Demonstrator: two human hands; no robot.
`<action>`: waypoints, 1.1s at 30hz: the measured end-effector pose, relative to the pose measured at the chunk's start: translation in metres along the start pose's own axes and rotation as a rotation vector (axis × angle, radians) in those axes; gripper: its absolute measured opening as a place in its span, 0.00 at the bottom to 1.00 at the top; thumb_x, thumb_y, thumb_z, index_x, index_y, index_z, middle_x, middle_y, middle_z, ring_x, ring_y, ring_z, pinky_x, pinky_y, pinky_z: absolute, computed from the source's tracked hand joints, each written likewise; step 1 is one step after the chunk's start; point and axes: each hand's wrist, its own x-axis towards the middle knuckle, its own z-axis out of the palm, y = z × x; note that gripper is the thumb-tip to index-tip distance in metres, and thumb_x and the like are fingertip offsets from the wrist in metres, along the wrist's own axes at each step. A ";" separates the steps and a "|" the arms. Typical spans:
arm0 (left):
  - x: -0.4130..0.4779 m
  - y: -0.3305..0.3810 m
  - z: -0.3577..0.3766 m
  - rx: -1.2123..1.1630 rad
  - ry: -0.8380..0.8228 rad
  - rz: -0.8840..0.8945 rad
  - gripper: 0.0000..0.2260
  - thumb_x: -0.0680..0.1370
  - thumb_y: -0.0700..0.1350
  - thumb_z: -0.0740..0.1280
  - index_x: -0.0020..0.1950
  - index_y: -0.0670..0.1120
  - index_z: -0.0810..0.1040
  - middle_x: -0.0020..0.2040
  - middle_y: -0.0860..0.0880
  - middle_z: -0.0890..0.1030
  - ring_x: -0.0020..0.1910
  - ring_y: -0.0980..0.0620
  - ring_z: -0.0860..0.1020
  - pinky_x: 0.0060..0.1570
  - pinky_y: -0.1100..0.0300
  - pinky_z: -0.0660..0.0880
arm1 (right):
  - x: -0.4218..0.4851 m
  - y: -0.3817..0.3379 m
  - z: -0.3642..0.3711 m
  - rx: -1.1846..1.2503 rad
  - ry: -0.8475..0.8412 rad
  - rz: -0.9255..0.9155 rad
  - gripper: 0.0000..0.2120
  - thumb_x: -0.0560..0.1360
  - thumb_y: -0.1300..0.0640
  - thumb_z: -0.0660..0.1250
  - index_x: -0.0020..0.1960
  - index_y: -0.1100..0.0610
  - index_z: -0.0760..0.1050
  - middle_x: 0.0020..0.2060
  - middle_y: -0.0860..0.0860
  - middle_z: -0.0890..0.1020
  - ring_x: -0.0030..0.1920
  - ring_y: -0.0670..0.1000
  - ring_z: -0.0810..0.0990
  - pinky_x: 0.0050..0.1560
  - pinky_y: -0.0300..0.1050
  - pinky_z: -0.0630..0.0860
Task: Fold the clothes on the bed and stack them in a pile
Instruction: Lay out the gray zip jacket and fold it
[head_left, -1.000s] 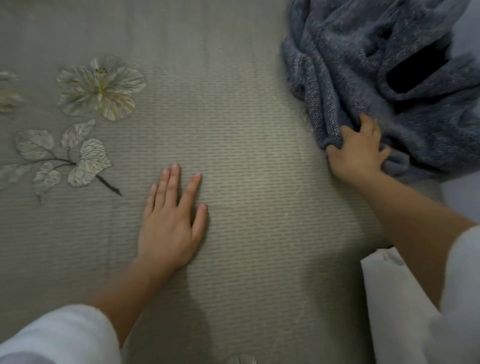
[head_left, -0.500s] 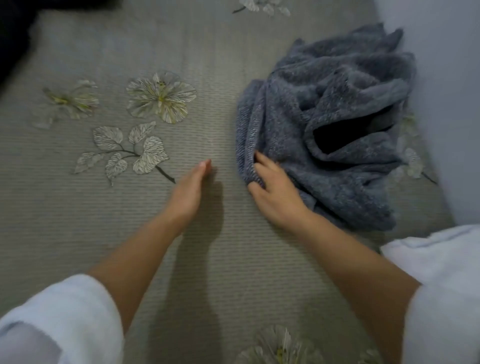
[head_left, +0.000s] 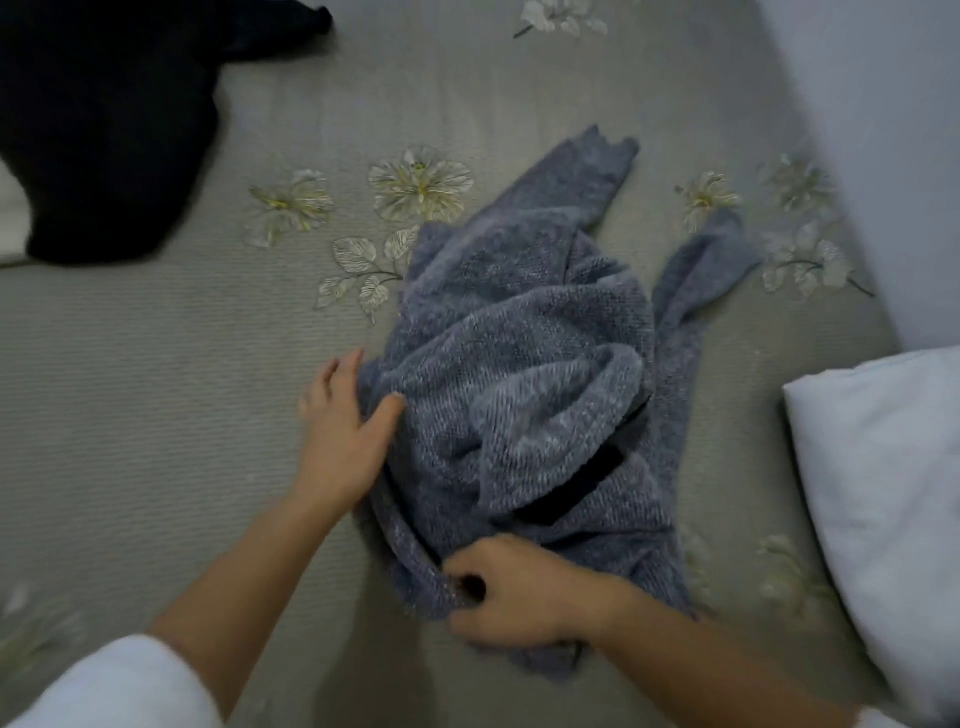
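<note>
Grey, flower-stitched bedspread (head_left: 156, 389) served as the worktable. Nearest, the right hand (head_left: 514, 592) gripped the hem of a crumpled blue-grey knit sweater (head_left: 519, 364), which lay mid-bed, while the left hand (head_left: 343, 431), fingers fairly straight, pressed its side. Nothing appeared folded and no pile was begun. Beyond lay a black garment (head_left: 104, 130), cut off by the frame. Blur obscured the left fingertips.

From where I stand, no lettering, brand, label or number can be read on the grey-blue knitted garment (head_left: 519, 364), the flowered bedspread (head_left: 156, 389) or the white pillow (head_left: 883, 467).
</note>
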 end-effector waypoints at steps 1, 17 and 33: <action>-0.010 0.003 -0.005 0.062 -0.012 0.096 0.28 0.77 0.58 0.62 0.75 0.51 0.62 0.75 0.44 0.60 0.73 0.46 0.56 0.71 0.50 0.54 | -0.008 -0.004 0.004 0.066 0.036 0.014 0.10 0.67 0.49 0.65 0.38 0.55 0.71 0.32 0.51 0.77 0.35 0.50 0.76 0.35 0.46 0.73; -0.062 0.108 -0.025 -0.938 -0.396 -0.374 0.12 0.75 0.46 0.63 0.31 0.49 0.79 0.32 0.51 0.80 0.34 0.52 0.78 0.38 0.58 0.73 | -0.090 0.078 0.002 0.149 0.686 0.589 0.31 0.70 0.61 0.72 0.71 0.53 0.69 0.73 0.55 0.65 0.73 0.56 0.62 0.72 0.53 0.59; -0.066 0.025 -0.052 0.308 -0.217 -0.053 0.14 0.77 0.38 0.62 0.62 0.41 0.75 0.61 0.40 0.77 0.59 0.42 0.76 0.56 0.54 0.70 | -0.124 0.050 0.048 0.024 0.410 0.510 0.31 0.67 0.60 0.68 0.69 0.49 0.66 0.67 0.48 0.68 0.67 0.49 0.65 0.68 0.47 0.64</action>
